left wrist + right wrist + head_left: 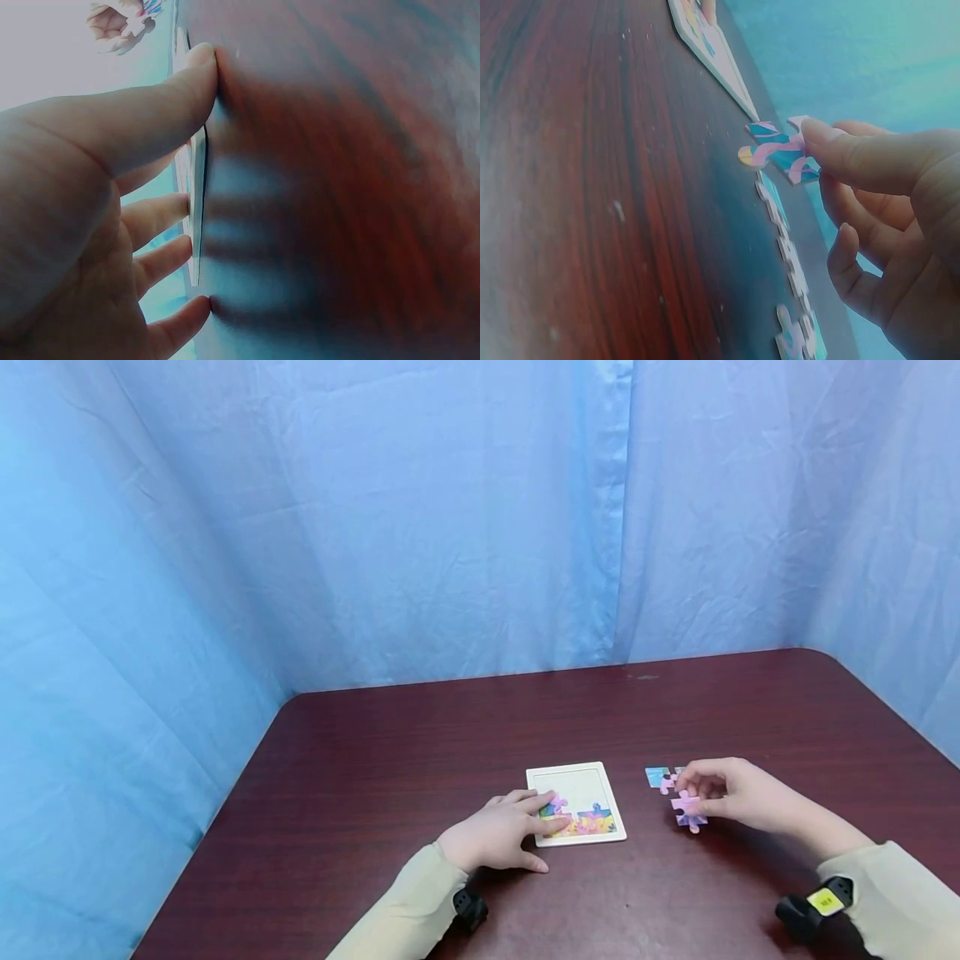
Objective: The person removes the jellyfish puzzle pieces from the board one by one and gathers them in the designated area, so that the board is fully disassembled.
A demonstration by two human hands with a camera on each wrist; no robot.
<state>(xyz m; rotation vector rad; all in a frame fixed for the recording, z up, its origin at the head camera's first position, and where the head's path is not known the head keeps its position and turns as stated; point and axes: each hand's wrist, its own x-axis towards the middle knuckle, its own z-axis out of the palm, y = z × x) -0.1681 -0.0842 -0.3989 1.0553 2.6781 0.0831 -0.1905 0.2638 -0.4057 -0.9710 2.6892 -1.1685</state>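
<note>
A cream puzzle tray [613,802] lies on the table, its near part filled with joined colourful pieces [596,821] and its far part showing bare board. My left hand [498,831] rests over the tray's left side, fingers extended across the fitted pieces, thumb by the near left corner. To the right of the tray, my right hand [738,793] pinches a pink and blue jigsaw piece [780,154] between thumb and fingers, raised above the table. Behind that hand lie loose jigsaw pieces [656,777], partly hidden by its fingers in the head view.
The dark red-brown wooden table [420,743] spreads around both hands. Pale blue curtains [450,527] hang along its back and sides. Each wrist carries a black camera [470,908] on a strap. In the right wrist view, several loose pieces [793,266] lie in a row.
</note>
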